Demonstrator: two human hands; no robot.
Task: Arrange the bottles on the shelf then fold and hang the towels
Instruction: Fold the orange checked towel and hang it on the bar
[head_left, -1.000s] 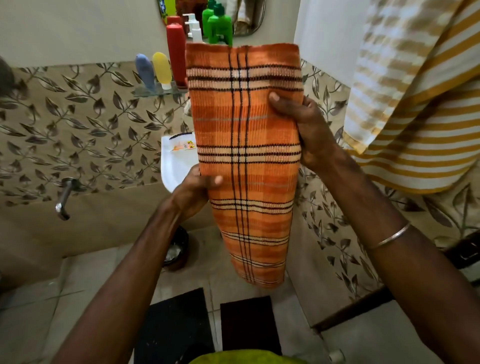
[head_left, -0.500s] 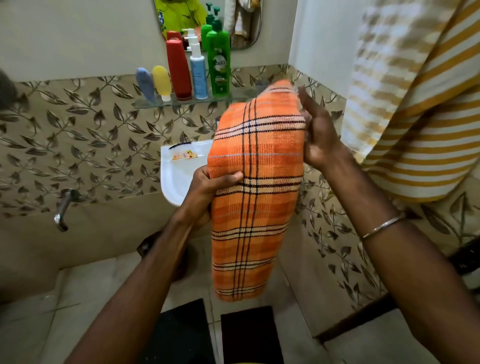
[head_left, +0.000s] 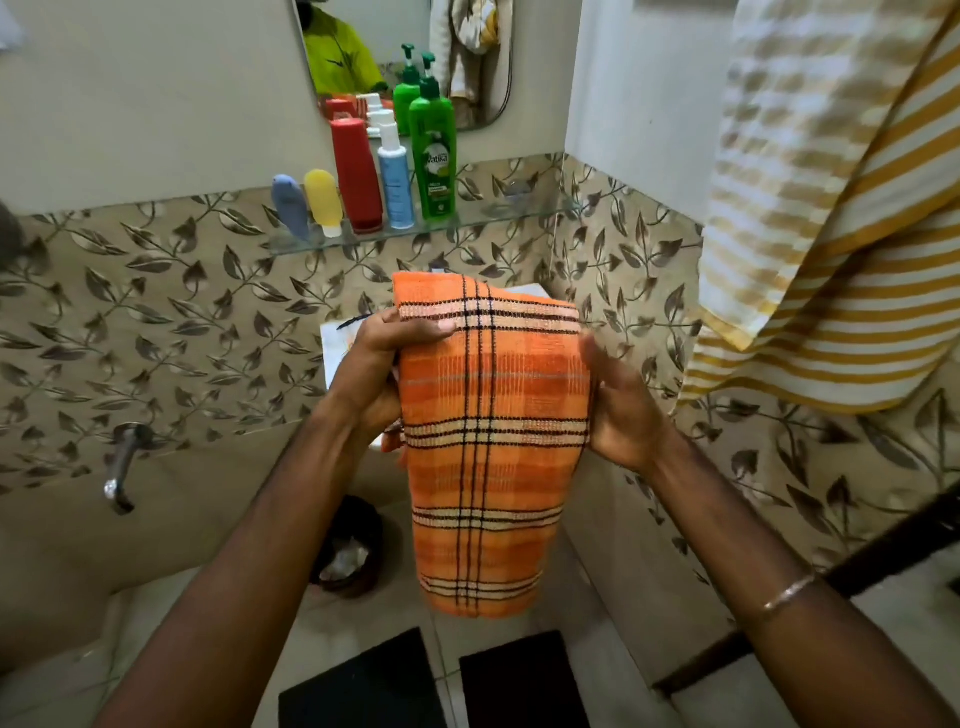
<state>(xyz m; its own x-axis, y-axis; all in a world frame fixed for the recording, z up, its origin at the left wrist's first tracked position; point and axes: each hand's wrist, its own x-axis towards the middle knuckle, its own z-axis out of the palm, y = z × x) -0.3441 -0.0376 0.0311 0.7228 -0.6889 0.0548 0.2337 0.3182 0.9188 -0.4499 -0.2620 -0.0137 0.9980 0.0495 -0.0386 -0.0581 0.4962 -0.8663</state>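
I am watching the left hand (head_left: 395, 353) gripping the folded orange plaid towel (head_left: 491, 441) at its upper left edge, thumb curling over the front. The right hand (head_left: 621, 410) is lying with straight fingers flat against the towel's right edge at three o'clock. The towel is hanging at frame centre, in front of the white sink (head_left: 337, 348). At twelve o'clock the glass shelf (head_left: 498, 215) is carrying five bottles in a row: blue tube (head_left: 290, 205), yellow tube (head_left: 323, 200), red bottle (head_left: 357, 174), pale blue pump bottle (head_left: 395, 179) and green pump bottle (head_left: 432, 156). A striped towel (head_left: 831, 234) is hanging at two o'clock.
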